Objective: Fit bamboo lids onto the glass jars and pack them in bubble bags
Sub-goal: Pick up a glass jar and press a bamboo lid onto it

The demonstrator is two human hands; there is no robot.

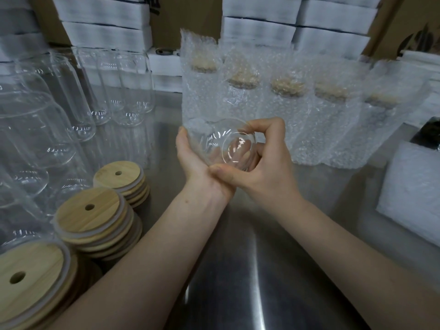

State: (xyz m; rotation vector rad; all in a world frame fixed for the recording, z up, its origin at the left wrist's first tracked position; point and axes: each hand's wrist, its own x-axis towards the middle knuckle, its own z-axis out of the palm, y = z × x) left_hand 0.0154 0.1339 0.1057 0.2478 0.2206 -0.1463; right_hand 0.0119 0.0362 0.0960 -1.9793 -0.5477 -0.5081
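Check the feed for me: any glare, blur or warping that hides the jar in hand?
Head view: dim, even light; the jar is fairly sharp, with small glints on its glass; a glare streak runs down the table; the empty jars at left look soft and stretched by the wide lens.

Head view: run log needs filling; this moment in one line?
left hand cradles glass jar; right hand grips it; jar unlidded; bamboo lids stacked

The table (250, 270) is brushed steel, smooth with a soft sheen; the jar (221, 144) is clear, glossy glass; the lids (90, 210) are matt, fine-grained pale bamboo; the bubble bags (309, 129) are translucent, pimpled plastic; the stacked pads (107, 34) look like matt white foam.
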